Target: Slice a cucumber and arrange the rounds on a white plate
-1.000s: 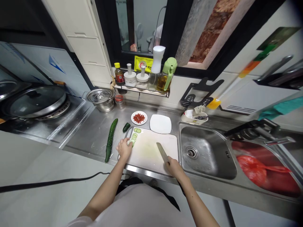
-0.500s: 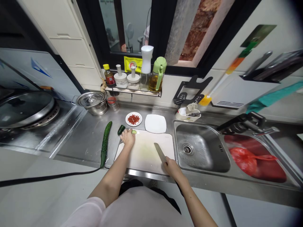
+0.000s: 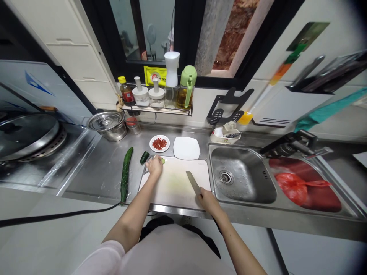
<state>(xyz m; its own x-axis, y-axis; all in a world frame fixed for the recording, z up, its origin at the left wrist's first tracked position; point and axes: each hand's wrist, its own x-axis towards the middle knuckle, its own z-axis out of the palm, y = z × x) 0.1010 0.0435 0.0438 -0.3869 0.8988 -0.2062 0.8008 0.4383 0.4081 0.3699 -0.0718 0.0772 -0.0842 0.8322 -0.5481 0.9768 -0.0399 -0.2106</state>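
My left hand [image 3: 155, 166] is closed over a short piece of cucumber [image 3: 163, 161] at the far left corner of the white cutting board [image 3: 169, 194]. The pale cut face of the piece shows to the right of my fingers; the rest is hidden under them. Just left of that hand, a dark green cucumber chunk [image 3: 144, 157] lies beside the board's corner. My right hand [image 3: 207, 199] grips a kitchen knife [image 3: 193, 182] by its handle over the board's right side, the blade pointing away and to the left. A whole cucumber [image 3: 125, 173] lies on the counter at left.
Behind the board are a plate of chopped red pieces [image 3: 159, 144] and a white square plate [image 3: 186, 148]. The steel sink [image 3: 243, 175] adjoins on the right. A lidded pot [image 3: 110, 126] and a condiment rack [image 3: 157, 108] stand farther back.
The view has shifted slightly. My left hand sits a little farther from the dark green chunk, with the cut piece still at its fingers. The knife stays nearly where it was.
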